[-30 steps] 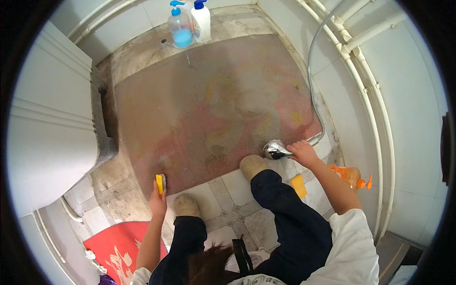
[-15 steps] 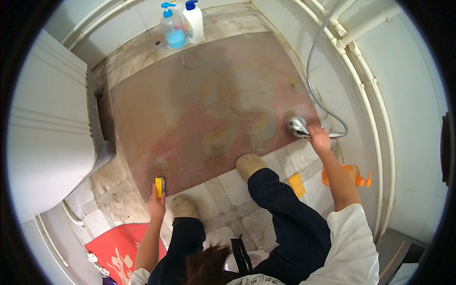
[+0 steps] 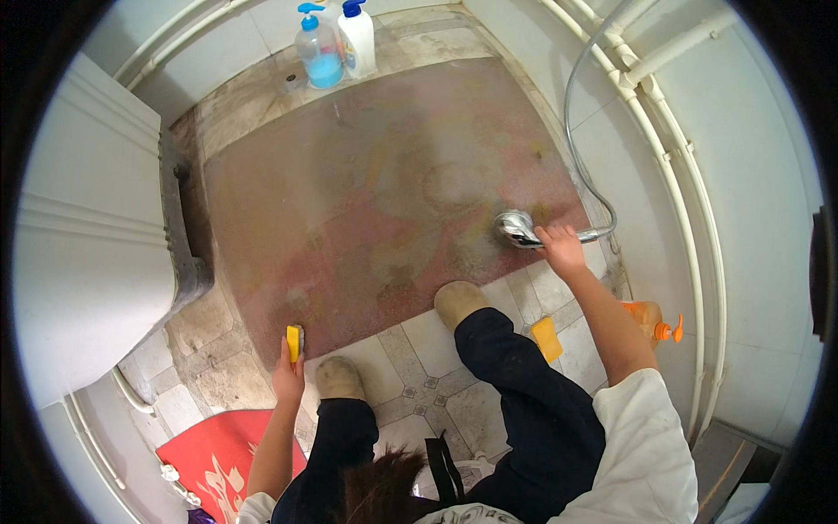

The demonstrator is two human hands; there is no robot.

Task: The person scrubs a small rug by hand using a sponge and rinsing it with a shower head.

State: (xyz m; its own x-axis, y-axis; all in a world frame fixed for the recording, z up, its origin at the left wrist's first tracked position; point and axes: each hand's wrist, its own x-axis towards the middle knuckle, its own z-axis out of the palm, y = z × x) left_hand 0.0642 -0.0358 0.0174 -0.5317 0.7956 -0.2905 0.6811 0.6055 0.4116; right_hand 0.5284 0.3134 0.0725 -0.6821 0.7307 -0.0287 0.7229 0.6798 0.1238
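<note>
A chrome shower head (image 3: 517,229) is gripped by its handle in my right hand (image 3: 560,250), held over the right part of a wet, dirty reddish-brown mat (image 3: 349,201) on the floor. Its grey hose (image 3: 572,131) runs from the handle up along the right wall. My left hand (image 3: 287,375) is closed around a yellow scrub brush (image 3: 294,343) at the mat's near left corner, its bristle side turned right. Whether water is leaving the shower head is hard to make out.
A blue-pump bottle (image 3: 319,52) and a white bottle (image 3: 357,44) stand behind the mat. Near my right foot (image 3: 461,306) lies a yellow sponge (image 3: 547,339); an orange pump bottle (image 3: 650,323) lies beyond it. A white appliance (image 3: 96,227) stands left, a red mat (image 3: 218,454) below it.
My right hand has moved left with the shower head, and the hose has swung along with it. The left hand and the brush have hardly moved.
</note>
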